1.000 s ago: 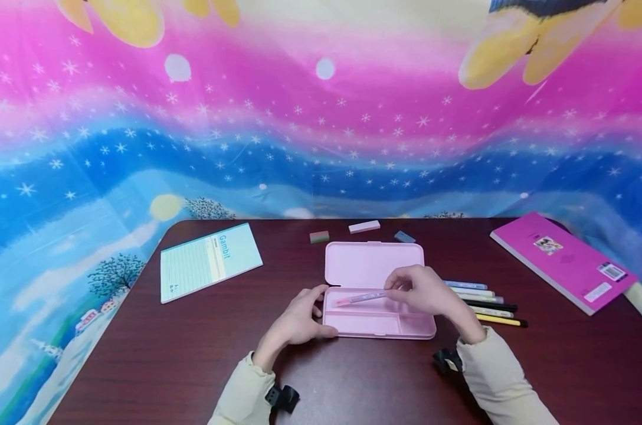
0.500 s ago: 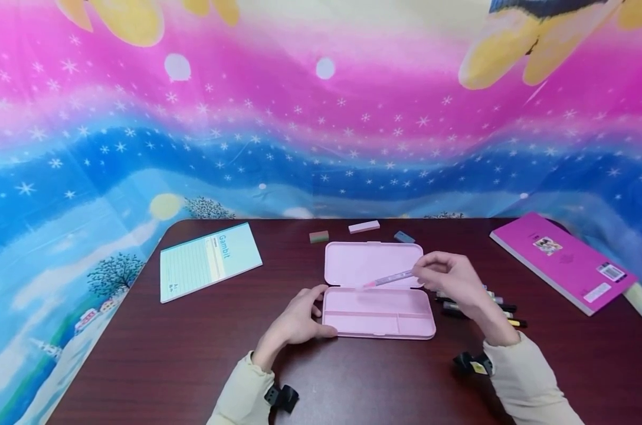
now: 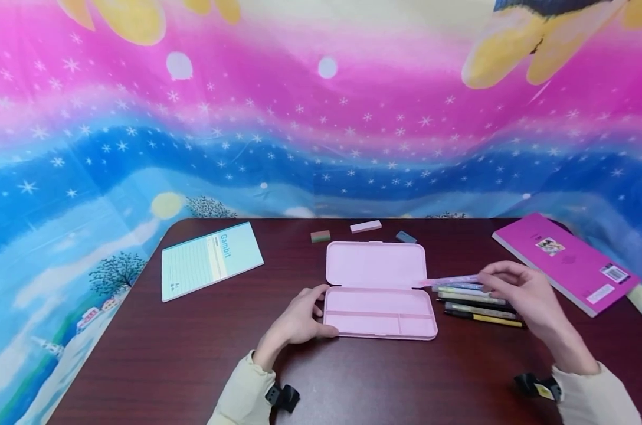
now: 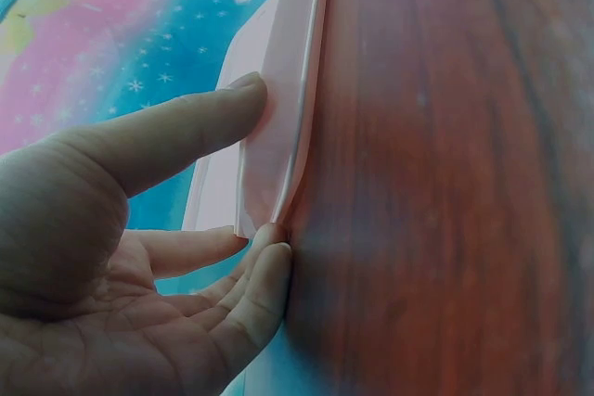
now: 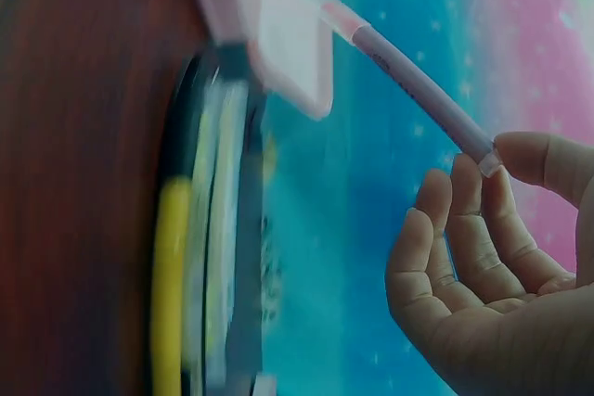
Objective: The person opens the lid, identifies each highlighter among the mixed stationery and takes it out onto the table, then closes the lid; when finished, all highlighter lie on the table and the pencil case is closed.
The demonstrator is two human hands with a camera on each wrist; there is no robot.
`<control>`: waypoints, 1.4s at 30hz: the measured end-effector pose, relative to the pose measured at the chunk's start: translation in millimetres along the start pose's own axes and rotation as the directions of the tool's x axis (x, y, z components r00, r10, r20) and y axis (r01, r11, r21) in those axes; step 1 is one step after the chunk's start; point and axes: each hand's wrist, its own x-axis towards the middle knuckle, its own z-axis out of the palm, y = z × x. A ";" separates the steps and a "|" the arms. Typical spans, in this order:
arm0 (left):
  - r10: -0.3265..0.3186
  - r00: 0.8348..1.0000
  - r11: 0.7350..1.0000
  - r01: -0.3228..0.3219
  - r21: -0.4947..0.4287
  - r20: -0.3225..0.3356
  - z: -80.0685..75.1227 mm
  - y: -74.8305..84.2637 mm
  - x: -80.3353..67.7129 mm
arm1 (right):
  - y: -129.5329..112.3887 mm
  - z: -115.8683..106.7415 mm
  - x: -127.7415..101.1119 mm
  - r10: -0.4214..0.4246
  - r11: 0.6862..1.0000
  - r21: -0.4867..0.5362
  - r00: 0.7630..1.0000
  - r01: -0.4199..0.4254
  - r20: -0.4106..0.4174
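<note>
A pink pencil case (image 3: 376, 301) lies on the table with its lid (image 3: 376, 264) folded back and nothing in its compartments. My left hand (image 3: 300, 319) grips its left end; in the left wrist view the thumb (image 4: 200, 122) bears on one side and the fingertips touch the edge. Off to the right, my right hand (image 3: 528, 301) pinches one end of a lavender marker (image 5: 418, 90) between thumb and fingers. The marker's pinkish, see-through capped end points left, toward the lid. Beneath it lies a bunch of several pens (image 3: 477, 298), partly hidden by the right hand.
Behind the case are a brown-and-green eraser (image 3: 320, 236), a pale pink eraser (image 3: 366, 226) and a small blue block (image 3: 406, 237). A mint notebook (image 3: 213, 261) lies at the left, a magenta book (image 3: 562, 260) at the right. A printed cloth (image 3: 310, 118) hangs behind the table.
The right hand has carried the marker from over the case's rear compartment to the right, above the pens. The left hand has stayed at the case's left end.
</note>
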 end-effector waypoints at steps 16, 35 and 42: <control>-0.003 1.000 1.000 0.003 0.000 0.005 0.4 0.7 0.1 | 48.8 -61.3 -30.9 0.027 0.975 0.215 0.991 -0.054 0.130; -0.003 1.000 1.000 0.003 0.004 -0.001 0.3 -0.9 0.0 | 55.8 -64.4 -33.8 0.061 0.777 -0.627 0.988 0.043 0.143; -0.007 1.000 1.000 0.007 0.000 0.000 0.6 -0.1 0.1 | 58.2 -64.0 -27.9 0.044 0.703 -0.699 0.973 0.130 0.225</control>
